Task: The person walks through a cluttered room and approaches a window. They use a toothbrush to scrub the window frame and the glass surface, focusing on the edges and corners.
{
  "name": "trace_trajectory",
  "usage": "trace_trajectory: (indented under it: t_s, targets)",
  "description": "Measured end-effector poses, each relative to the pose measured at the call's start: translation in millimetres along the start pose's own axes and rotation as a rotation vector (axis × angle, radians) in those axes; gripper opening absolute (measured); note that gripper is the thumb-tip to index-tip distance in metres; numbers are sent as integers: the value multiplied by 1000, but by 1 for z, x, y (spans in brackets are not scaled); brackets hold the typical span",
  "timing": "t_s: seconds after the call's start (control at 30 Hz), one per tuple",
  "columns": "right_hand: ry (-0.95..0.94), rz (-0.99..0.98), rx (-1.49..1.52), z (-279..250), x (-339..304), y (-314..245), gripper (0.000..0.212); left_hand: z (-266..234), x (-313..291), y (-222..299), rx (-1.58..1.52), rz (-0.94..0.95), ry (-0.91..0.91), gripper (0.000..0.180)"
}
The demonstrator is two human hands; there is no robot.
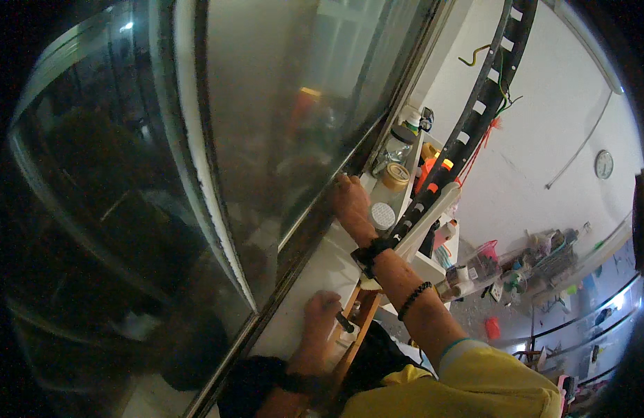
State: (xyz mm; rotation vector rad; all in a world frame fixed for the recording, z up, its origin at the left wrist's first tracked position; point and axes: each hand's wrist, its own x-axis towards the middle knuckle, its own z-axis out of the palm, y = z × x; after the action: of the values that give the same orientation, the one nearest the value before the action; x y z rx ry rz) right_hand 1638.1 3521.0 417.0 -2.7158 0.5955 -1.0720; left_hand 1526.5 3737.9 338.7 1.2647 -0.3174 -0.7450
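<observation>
I'm closing my left hand (322,312) around a small dark tool (344,324) near the white sill (315,279). Farther up, right hand (350,198) is gripping the window frame (304,216); jars (395,177) beyond. Progress: I can't tell.

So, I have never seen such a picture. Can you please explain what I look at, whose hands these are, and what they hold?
There is no machine here. One wide camera on a person's head looks down, so straight edges bend. Both hands belong to that person. The right hand, with a dark strap and a bead bracelet on the arm, presses the frame of a large glass pane. The left hand rests lower on the white sill, fingers curled around a small dark tool; I cannot tell which kind. Jars and bottles stand on a white shelf beside them.
</observation>
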Motion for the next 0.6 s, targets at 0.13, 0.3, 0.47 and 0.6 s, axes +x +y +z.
trace_trajectory:
  t_s: [0.13, 0.3, 0.47, 0.6]
  targets:
    - [-32, 30, 51, -5, -7, -9, 15, 0, -4, 12, -94, -59, 1, 12]
    - [-6, 25, 93, -15, -3, -14, 20, 1, -7, 19, -86, -108, 32, 11]
    - [95, 27, -48, -3, 10, 5, 25, 1, -4, 12, -104, -52, 4, 10]
    - [94, 133, -91, 5, 19, 15, 29, 0, -3, 9, -130, -19, -22, 8]
